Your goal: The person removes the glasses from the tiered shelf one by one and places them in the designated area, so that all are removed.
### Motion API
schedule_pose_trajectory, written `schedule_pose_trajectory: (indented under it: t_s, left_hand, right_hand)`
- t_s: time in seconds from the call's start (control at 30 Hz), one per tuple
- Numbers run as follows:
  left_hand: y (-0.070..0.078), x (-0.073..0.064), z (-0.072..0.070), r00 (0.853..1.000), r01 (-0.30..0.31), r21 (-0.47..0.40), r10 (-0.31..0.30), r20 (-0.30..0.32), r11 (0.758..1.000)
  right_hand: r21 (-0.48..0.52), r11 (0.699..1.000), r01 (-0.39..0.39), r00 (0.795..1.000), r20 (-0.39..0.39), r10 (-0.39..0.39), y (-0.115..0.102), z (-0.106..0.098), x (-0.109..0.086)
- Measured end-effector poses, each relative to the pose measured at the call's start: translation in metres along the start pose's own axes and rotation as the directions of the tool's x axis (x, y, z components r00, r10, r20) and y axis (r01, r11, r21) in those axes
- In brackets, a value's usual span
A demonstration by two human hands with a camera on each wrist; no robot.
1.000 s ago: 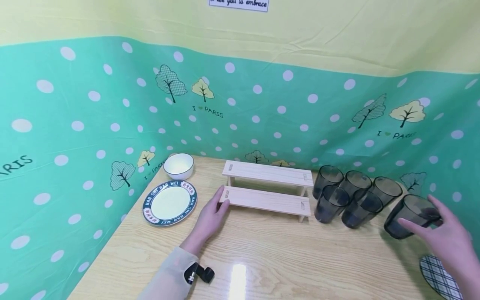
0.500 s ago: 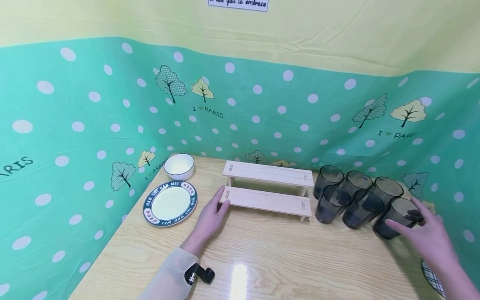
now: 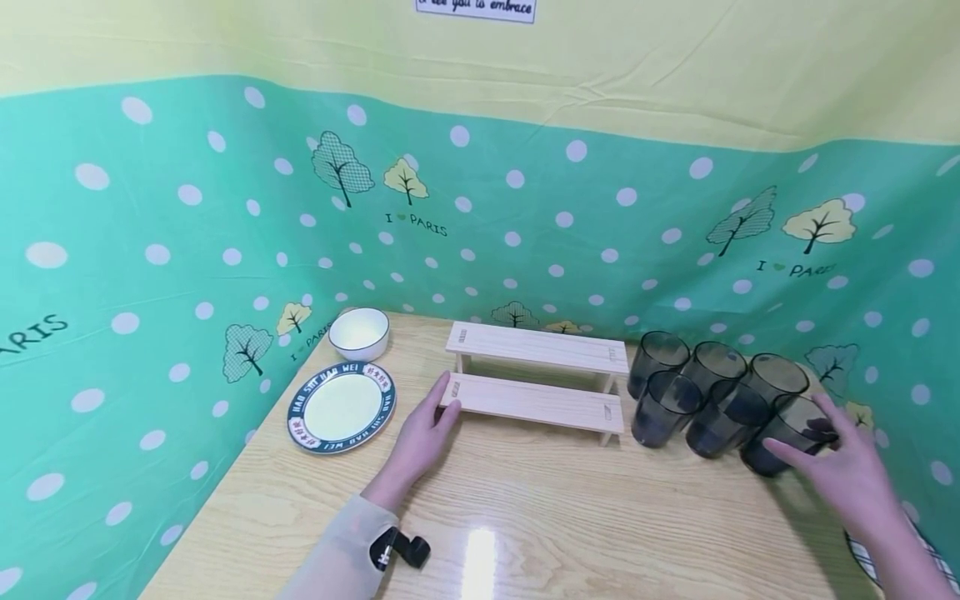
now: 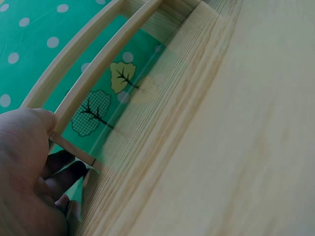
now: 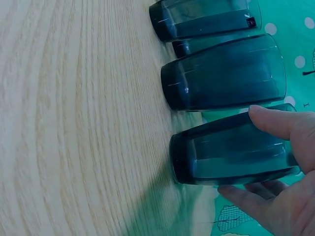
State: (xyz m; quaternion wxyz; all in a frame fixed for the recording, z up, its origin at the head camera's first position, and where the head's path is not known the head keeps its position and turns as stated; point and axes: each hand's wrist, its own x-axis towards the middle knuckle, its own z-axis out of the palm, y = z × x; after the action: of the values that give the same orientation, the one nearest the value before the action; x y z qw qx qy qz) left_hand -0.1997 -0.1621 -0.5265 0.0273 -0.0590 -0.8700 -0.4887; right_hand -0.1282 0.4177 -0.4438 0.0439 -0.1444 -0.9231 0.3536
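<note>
My left hand [image 3: 420, 437] grips the left end of the lower tier of a small two-tier wooden shelf [image 3: 536, 400]. In the left wrist view, its thumb lies against the end of a wooden strip [image 4: 83, 81], with the fingers curled below. At the right, my right hand [image 3: 851, 479] holds a dark smoked-glass tumbler [image 3: 772, 442] between thumb and fingers. This tumbler stands upright on the table, at the front right of a cluster of similar tumblers [image 3: 663, 408]. In the right wrist view, a narrow gap separates the held tumbler [image 5: 226, 152] from its neighbour [image 5: 224, 76].
Left of the shelf lie a plate [image 3: 341, 408] with a blue patterned rim and a white bowl [image 3: 359, 333] behind it. A checked round item [image 3: 862, 558] is partly hidden under the right forearm. Polka-dot cloth [image 3: 555, 225] hangs behind the wooden table [image 3: 600, 517].
My right hand has moved left with the tumbler, from tilted and apart to upright beside the other tumblers. My left hand has stayed on the shelf.
</note>
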Motion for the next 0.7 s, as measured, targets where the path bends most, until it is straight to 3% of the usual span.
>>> schedule_pose_trajectory:
  t_s: [0.7]
  left_hand:
    - [-0.001, 0.0008, -0.0007, 1.0, -0.002, 0.008, 0.002, -0.001, 1.0]
  right_hand:
    - [-0.084, 0.99, 0.115, 0.993, 0.034, -0.112, 0.0005, -0.0039, 0.0006]
